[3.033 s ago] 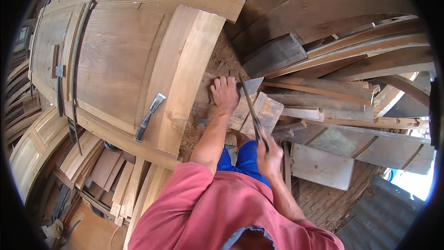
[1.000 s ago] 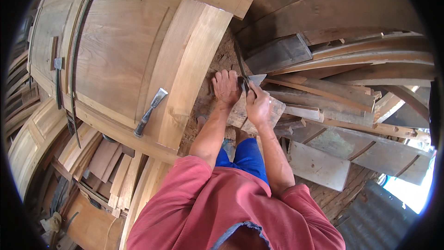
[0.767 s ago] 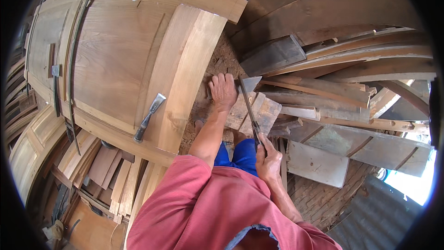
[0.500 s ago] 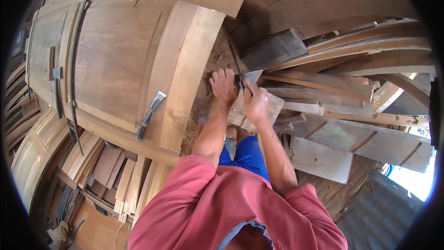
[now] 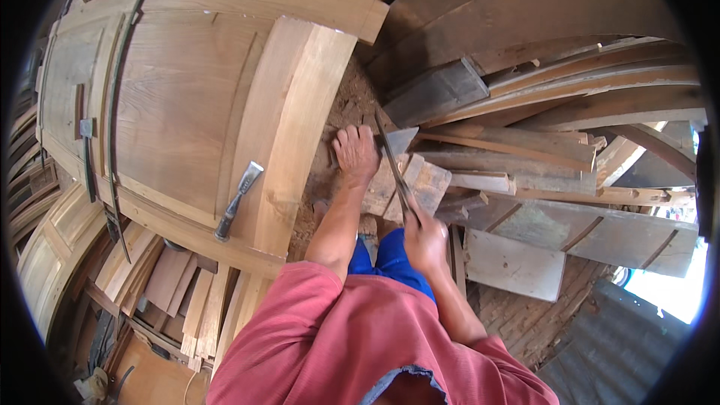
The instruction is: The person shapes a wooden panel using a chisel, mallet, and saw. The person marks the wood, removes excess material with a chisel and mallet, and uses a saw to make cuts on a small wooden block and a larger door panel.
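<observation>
From where I stand, the worker in the red shirt (image 5: 352,330) and blue shorts (image 5: 397,256) is bent over a long, narrow dark tool (image 5: 395,169). The right hand (image 5: 424,238) is closed around its near end, low in front of the body, and the tool slants away from it, its far end up beside the left hand (image 5: 357,154). That left hand is back-upward with the fingers curled under; I can't tell whether it grips anything beneath. Just to its right, a grey pointed flat piece (image 5: 403,138) pokes out past the tool, and under the tool sits a scuffed wooden block (image 5: 429,186). Over on the left a big panelled wooden door (image 5: 180,105) lies flat, with a pale wide board (image 5: 300,135) along its near end. A chisel (image 5: 238,201) with a dark handle rests at a slant, its bright blade pointing away from the worker. Farther left, a long dark metal bar (image 5: 116,90) runs across the door, and a dark-handled tool (image 5: 87,150) lies near it. To the right are stacked planks (image 5: 517,146), a whitish panel (image 5: 517,264) and a grey corrugated sheet (image 5: 622,345).
</observation>
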A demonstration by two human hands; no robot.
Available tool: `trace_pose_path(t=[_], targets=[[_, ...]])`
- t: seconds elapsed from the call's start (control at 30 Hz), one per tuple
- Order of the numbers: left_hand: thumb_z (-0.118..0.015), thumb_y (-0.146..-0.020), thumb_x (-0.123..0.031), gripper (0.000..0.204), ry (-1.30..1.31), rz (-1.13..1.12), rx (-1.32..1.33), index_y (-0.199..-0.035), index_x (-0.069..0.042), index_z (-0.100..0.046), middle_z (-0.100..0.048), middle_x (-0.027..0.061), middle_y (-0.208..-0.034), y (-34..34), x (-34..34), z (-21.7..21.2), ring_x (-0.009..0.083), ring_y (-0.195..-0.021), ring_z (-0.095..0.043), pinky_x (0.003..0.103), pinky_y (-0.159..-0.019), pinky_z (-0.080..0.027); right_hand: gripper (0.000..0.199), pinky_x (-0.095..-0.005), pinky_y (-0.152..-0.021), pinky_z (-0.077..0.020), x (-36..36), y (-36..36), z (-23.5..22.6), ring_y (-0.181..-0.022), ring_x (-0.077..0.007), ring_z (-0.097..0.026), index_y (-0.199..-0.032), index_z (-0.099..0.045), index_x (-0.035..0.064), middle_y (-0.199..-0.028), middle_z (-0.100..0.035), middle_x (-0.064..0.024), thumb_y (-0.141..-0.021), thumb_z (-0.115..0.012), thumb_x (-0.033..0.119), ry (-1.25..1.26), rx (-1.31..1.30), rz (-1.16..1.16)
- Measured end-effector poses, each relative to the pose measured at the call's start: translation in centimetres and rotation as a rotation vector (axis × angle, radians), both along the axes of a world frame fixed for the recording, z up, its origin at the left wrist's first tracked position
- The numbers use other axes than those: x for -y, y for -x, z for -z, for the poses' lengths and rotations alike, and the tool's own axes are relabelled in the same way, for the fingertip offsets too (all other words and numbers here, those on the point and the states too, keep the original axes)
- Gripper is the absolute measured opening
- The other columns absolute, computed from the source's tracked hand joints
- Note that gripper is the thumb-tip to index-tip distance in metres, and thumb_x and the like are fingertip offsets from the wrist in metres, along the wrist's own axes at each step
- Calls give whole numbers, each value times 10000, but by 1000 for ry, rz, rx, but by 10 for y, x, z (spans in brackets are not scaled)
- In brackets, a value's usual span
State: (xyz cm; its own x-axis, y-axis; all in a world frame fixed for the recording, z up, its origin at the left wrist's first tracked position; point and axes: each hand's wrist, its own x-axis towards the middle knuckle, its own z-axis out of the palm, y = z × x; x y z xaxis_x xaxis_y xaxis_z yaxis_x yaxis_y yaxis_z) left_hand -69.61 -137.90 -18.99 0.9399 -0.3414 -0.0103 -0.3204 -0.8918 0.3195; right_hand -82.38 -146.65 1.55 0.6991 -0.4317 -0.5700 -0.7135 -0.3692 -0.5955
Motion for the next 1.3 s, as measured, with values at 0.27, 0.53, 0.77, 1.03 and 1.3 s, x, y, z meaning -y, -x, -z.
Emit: trace_pose_path(t=[0.27, 0.53, 0.77, 1.03, 1.3], targets=[[-542, -861, -203, 114, 103, 81, -3, -893, -97, -567, -528, 134, -924, 3, 10, -16, 337, -916, -494, 464, -759, -368, 343, -436, -853, -521, 11, -56, 77, -1019, -423, -645, -1260, -617, -1, -1083, -638, -297, -957, -512, 121, 128, 197, 79], [-557, -826, -154, 91, 79, 79, 27, -898, -99, -564, -520, 135, -916, 0, 2, -7, 339, -907, -488, 471, -744, -352, 355, -407, -843, -541, -5, 8, -11, -978, -354, -701, -1272, -615, -19, -1143, -645, -290, -939, -532, 73, -18, -55, 58], [-535, -848, -144, 76, 79, 75, 6, -897, -94, -565, -530, 147, -965, 4, 8, -4, 344, -921, -492, 468, -758, -362, 349, -427, -841, -526, 4, -32, 55, -1021, -434, -639, -1257, -612, -21, -1047, -652, -290, -955, -513, 124, 94, 78, 9], [-543, -873, -170, 104, 62, 89, -15, -931, -91, -578, -572, 145, -1067, -1, 15, -8, 342, -963, -505, 462, -805, -376, 342, -454, -756, -525, 6, -30, 76, -915, -423, -664, -1280, -629, 68, -1024, -635, -295, -975, -492, 138, 156, 155, 51], [-545, -866, -159, 104, 59, 36, -20, -940, -94, -576, -566, 125, -1088, 5, 5, -11, 334, -1003, -496, 458, -818, -369, 405, -454, -819, -528, -11, 61, -13, -969, -435, -657, -1342, -577, 50, -1067, -658, -277, -948, -501, 106, 20, 146, 48]])
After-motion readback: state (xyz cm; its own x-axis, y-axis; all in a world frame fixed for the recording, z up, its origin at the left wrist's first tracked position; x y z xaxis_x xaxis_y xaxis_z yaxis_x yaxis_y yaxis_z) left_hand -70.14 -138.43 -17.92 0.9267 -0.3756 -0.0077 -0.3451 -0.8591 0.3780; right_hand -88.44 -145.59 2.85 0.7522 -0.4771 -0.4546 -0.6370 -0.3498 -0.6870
